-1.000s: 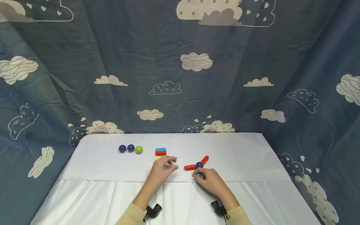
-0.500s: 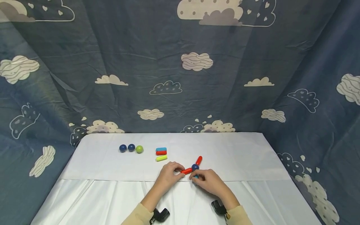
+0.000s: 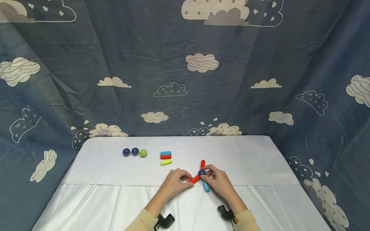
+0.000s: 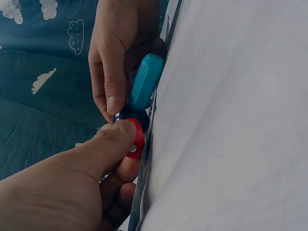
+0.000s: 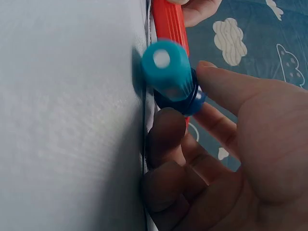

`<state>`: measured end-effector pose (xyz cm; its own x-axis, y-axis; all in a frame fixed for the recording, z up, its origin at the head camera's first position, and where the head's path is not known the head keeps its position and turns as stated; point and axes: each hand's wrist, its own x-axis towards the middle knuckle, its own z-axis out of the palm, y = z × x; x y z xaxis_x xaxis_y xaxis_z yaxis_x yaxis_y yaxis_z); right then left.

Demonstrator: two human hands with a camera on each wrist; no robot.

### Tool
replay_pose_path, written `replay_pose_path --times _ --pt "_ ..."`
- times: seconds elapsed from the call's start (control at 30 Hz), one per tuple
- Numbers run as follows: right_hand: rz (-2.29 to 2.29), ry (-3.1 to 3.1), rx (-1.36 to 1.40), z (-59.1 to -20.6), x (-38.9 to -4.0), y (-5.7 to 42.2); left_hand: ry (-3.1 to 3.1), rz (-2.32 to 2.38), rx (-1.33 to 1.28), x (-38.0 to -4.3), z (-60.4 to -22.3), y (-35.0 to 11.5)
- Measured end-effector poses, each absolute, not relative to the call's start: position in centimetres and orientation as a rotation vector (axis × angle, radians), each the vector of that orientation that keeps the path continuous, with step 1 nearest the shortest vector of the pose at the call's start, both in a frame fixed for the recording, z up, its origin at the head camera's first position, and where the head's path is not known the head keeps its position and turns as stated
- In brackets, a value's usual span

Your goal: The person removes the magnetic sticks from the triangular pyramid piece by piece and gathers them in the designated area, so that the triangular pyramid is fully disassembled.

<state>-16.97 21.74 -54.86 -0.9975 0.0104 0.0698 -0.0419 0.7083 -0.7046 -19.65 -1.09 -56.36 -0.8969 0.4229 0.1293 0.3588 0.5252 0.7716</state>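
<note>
In the head view, a dark blue ball [image 3: 201,173] joins three ridged sticks near the table's front edge. One red stick [image 3: 203,164] points away from me, another red stick [image 3: 195,179] points to the left, and a light blue stick [image 3: 205,186] points toward me. My left hand [image 3: 173,183] pinches the left red stick between thumb and fingers. With thumb and fingertips my right hand [image 3: 220,182] holds the ball, also visible in the right wrist view. There the light blue stick [image 5: 166,67] shows a pale round tip facing the camera.
At the back left, two dark blue balls [image 3: 130,152] and a green ball [image 3: 143,153] form a row. Right of them lie a light blue stick [image 3: 165,153], a red stick [image 3: 166,157] and a yellow stick [image 3: 166,162]. The white table [image 3: 248,160] meets a cloud-patterned curtain behind.
My left hand has come right and taken hold of the left red stick. My right hand has shifted from the light blue stick to the ball, and the joined piece has turned and moved slightly left.
</note>
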Motion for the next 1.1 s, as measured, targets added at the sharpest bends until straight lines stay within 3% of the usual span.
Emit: replay_pose_path --times 0.77,1.1 --pt "1.046 -2.962 0.157 -54.1 -16.7 21.4 2.612 1.528 0.653 -20.1 -56.0 -2.0" --pt "1.202 -2.927 0.207 -54.6 -16.7 21.6 2.613 1.414 0.69 -20.2 -56.0 -2.2"
